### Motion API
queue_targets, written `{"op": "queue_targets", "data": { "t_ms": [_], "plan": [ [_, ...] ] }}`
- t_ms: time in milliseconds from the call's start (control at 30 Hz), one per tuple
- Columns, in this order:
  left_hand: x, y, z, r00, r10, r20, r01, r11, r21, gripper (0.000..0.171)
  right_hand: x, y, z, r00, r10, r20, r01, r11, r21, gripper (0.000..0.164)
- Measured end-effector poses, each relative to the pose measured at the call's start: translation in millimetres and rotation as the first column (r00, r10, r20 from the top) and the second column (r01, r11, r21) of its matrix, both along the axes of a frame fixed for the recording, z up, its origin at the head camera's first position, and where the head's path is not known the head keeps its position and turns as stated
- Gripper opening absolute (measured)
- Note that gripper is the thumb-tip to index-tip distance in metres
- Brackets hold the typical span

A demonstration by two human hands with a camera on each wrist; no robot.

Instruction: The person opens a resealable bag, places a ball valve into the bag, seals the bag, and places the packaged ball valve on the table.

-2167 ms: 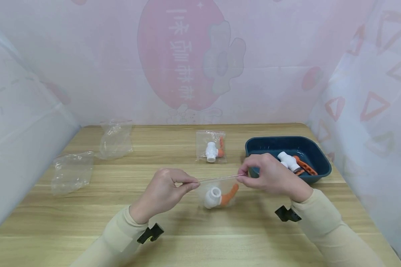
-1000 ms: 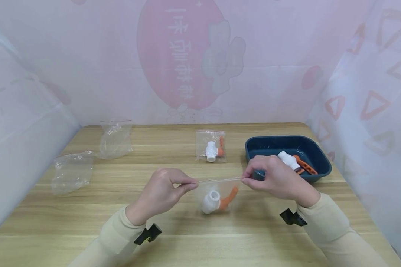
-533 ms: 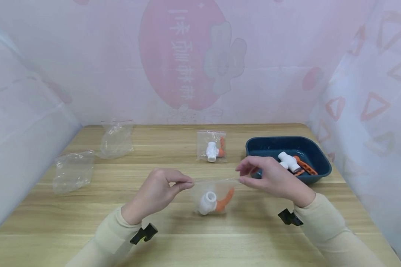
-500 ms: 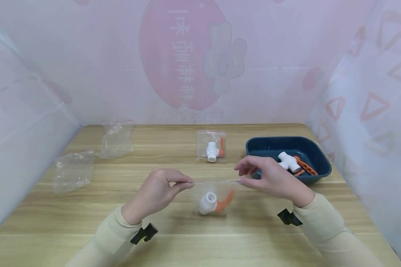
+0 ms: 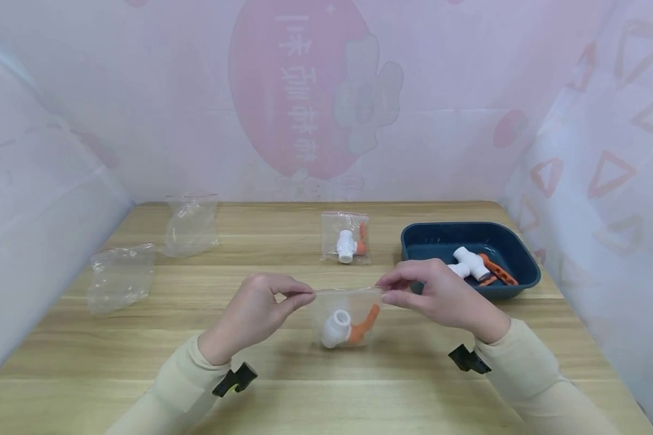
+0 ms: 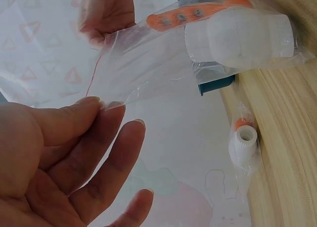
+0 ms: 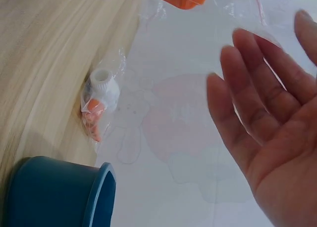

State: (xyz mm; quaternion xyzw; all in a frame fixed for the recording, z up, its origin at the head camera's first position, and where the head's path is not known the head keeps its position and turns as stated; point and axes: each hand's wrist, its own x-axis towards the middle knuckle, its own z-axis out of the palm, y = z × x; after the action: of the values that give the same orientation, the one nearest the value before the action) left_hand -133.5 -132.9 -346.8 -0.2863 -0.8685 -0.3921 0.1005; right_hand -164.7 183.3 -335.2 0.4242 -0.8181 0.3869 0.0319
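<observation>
A clear zip bag (image 5: 321, 305) hangs upright above the table with a white plastic ball valve (image 5: 336, 329) inside, its orange handle (image 5: 364, 325) to the right. My left hand (image 5: 258, 311) pinches the bag's top left corner between thumb and forefinger; the other fingers are spread in the left wrist view. At the top right corner is my right hand (image 5: 441, 296), its fingertips touching the bag's edge. In the right wrist view its fingers (image 7: 237, 93) lie fairly straight, with the thumb apart from them. The valve's white body (image 6: 237, 39) fills the bag's bottom.
Behind the hands lies another bagged valve (image 5: 346, 244). A dark blue bin (image 5: 446, 231) at the right holds loose white valves (image 5: 472, 263) with orange handles. Two clear bags, a front one (image 5: 121, 278) and a back one (image 5: 191, 226), lie on the left. Cloth walls surround the wooden table (image 5: 326, 399).
The bag has shifted slightly left with my left hand. My right fingers parted from its corner half a second ago, then came back to the edge a little further left.
</observation>
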Motion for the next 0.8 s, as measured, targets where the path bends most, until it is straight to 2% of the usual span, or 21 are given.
{"op": "queue_targets", "data": {
  "t_ms": [167,400,800],
  "plan": [
    [0.1,-2,-1.1,1.0,-0.003,0.0,0.003,1.0,0.009,0.006,1.0,-7,0.6,0.996,-0.057,-0.069,0.059,0.998,0.028,0.009],
    [0.9,-9,0.6,1.0,0.013,-0.008,-0.013,1.0,0.013,0.006,-0.1,-16,6.5,0.991,-0.058,-0.121,0.068,0.995,0.074,0.003],
    [-2.4,-22,3.0,0.997,0.065,-0.027,-0.065,0.998,0.008,0.004,-8.4,-35,18.5,0.994,-0.058,-0.088,0.071,0.986,0.153,0.006]
  ]
}}
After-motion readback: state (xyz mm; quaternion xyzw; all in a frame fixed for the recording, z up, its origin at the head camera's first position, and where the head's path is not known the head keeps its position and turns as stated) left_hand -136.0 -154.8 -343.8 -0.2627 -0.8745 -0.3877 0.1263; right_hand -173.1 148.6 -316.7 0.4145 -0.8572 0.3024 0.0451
